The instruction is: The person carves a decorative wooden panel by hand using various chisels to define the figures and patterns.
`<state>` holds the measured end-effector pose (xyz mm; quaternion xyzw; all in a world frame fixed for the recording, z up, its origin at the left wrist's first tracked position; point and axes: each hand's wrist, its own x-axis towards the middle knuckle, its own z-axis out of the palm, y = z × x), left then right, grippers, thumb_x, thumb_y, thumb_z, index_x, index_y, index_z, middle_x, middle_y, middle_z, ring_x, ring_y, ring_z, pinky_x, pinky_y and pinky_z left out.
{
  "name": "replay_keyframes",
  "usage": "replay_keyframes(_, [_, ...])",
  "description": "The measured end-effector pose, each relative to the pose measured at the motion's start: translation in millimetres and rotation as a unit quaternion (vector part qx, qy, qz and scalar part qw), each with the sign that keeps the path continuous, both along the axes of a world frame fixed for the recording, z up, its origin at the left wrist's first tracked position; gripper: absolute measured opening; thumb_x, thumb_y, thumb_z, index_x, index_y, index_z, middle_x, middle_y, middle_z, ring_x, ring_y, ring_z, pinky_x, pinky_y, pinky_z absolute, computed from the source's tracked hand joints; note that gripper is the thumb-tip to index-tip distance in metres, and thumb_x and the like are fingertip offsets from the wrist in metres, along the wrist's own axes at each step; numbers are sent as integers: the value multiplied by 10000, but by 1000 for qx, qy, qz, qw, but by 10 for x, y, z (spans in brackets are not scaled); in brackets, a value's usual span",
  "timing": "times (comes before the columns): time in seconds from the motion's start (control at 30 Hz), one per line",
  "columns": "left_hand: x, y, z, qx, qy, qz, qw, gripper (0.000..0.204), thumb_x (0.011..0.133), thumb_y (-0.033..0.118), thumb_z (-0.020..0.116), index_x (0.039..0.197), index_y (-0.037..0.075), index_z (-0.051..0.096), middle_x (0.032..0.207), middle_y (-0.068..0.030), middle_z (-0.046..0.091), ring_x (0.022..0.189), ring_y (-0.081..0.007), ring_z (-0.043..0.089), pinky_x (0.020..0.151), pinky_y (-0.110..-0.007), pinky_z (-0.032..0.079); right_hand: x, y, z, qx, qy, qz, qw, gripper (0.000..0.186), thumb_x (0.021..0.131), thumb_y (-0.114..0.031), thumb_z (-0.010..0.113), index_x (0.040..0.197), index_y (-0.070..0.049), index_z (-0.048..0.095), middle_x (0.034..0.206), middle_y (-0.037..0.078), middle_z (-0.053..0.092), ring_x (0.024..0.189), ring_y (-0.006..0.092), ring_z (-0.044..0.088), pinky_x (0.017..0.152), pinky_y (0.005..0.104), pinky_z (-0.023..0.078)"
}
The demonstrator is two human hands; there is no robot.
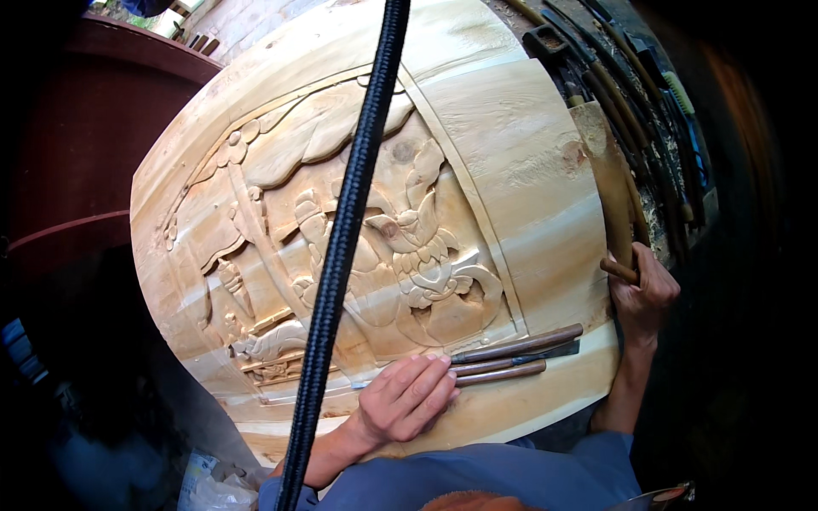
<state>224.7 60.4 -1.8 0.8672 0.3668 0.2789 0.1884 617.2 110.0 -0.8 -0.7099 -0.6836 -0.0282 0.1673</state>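
A large wooden panel (545, 204) with a carved relief (426, 255) of figures and drapery fills the middle. My left hand (409, 396) lies near the panel's near edge, its fingers close together and curled over several chisels (515, 345). Their wooden handles point right from under my fingers; most of the blades are hidden, and a bit of metal shows left of the hand. At the panel's right edge my right hand (648, 294) is closed round a wooden-handled tool (619, 271). Its other end is hidden. Just beyond it lies a long, flat wooden club (605, 175).
Many long-handled carving tools (630, 94) and a brush (679, 94) lie at the far right among shavings. A black braided cable (349, 213) hangs across the view. Dark red furniture (102, 145) stands at left, a plastic bag (221, 492) at the lower left.
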Motion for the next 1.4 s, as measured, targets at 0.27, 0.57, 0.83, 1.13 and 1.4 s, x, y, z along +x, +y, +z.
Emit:
replay_keyframes(0.27, [14, 9, -3, 10, -6, 4, 1000, 304, 893, 146, 911, 1162, 53, 806, 1180, -126, 814, 1032, -286, 786, 860, -398, 651, 33, -8, -37, -2, 30, 8, 1000, 357, 855, -245, 977, 1044, -60, 737, 766, 168, 690, 689, 379, 717, 625, 451, 542])
replay_keyframes(0.57, [32, 0, -10, 9, -18, 11, 1000, 292, 876, 136, 915, 1130, 49, 799, 1154, -127, 816, 990, -282, 790, 848, -394, 654, 89, -67, -137, -37, 14, -15, 999, 414, 828, -212, 982, 1113, -68, 719, 770, 190, 698, 721, 415, 732, 647, 479, 559])
replay_keyframes(0.83, [32, 19, 4, 9, -19, 16, 1000, 284, 868, 139, 920, 1114, 56, 804, 1137, -115, 822, 983, -277, 794, 862, -390, 648, 35, -17, -57, -41, 5, -6, 999, 372, 880, -245, 947, 1091, -56, 706, 824, 215, 682, 777, 457, 723, 664, 502, 556])
replay_keyframes(1.13, [28, 2, -13, 24, -31, 25, 999, 256, 885, 132, 902, 1105, 45, 805, 1140, -116, 821, 992, -281, 793, 840, -390, 630, -37, 20, -12, -19, -22, 4, 1000, 300, 987, -305, 873, 1013, -68, 691, 840, 198, 688, 743, 447, 697, 619, 498, 520])
replay_keyframes(1.4, [3, -17, -12, 29, -52, 15, 998, 268, 885, 154, 893, 1097, 21, 797, 1177, -139, 806, 1012, -298, 778, 860, -424, 631, -5, -41, -55, -12, -33, -10, 999, 300, 1018, -335, 844, 964, -94, 674, 791, 198, 666, 717, 452, 675, 597, 499, 501])
